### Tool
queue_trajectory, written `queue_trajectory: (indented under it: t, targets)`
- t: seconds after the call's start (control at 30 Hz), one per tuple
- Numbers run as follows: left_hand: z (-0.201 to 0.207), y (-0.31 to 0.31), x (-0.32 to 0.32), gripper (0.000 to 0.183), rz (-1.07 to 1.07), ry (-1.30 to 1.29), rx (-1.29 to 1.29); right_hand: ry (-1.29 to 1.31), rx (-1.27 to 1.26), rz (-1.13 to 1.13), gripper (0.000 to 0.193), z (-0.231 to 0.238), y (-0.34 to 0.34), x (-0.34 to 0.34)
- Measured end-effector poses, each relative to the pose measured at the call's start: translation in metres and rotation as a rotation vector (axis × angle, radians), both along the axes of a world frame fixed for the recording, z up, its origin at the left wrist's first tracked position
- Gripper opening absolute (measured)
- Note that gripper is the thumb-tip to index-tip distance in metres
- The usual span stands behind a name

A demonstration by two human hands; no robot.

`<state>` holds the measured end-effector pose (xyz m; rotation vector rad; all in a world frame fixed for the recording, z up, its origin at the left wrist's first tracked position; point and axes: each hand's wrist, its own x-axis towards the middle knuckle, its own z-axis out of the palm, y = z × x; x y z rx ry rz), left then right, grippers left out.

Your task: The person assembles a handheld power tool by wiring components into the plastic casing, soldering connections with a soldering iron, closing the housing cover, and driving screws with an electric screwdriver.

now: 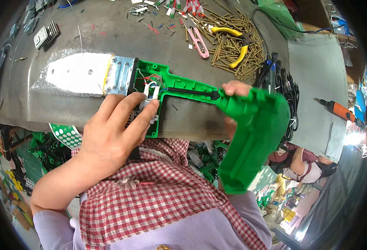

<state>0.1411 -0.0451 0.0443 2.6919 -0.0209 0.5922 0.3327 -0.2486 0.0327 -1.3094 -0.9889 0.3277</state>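
An opened tool lies on the bench, its silver pointed metal plate (73, 73) reaching left from a green half-shell (187, 83). Thin wires and white connectors (156, 92) show inside, with a black strip along the handle. My left hand (114, 125) bends over the shell's near side, two fingertips pressing on the connectors; its thumb is hidden. In my right hand (236, 88) is the matching green cover (254, 137), tilted and slightly blurred, beside the handle's end. The cover hides most of that hand.
Beyond the tool lie long brass-coloured screws (229, 52), yellow-handled pliers (244, 43), pink-handled cutters (198, 41) and a finned metal block (46, 35). Black cables (289, 100) bunch at right. An orange screwdriver (339, 110) lies farther right; another person (304, 164) sits beyond.
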Motion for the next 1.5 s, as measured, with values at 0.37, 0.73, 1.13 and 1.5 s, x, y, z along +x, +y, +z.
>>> queue_trajectory:
  t: [0.37, 0.73, 1.13, 1.5]
  targets:
    - [-0.001, -0.004, -0.002, 0.047, 0.031, 0.029, 0.038, -0.232, -0.394, -0.101, 0.043, 0.008, 0.017, -0.016]
    - [-0.020, -0.004, -0.001, 0.079, 0.149, -0.222, -0.337, -0.567, -0.556, -0.189, 0.049, 0.011, 0.043, -0.027]
    - [-0.006, 0.038, -0.020, 0.098, -0.163, 0.254, -0.529, -0.533, -0.770, -0.120, 0.046, 0.021, 0.052, -0.031]
    - [-0.017, 0.028, -0.018, 0.092, -0.141, 0.114, -0.617, -0.771, -0.761, -0.090, 0.089, 0.033, 0.089, -0.062]
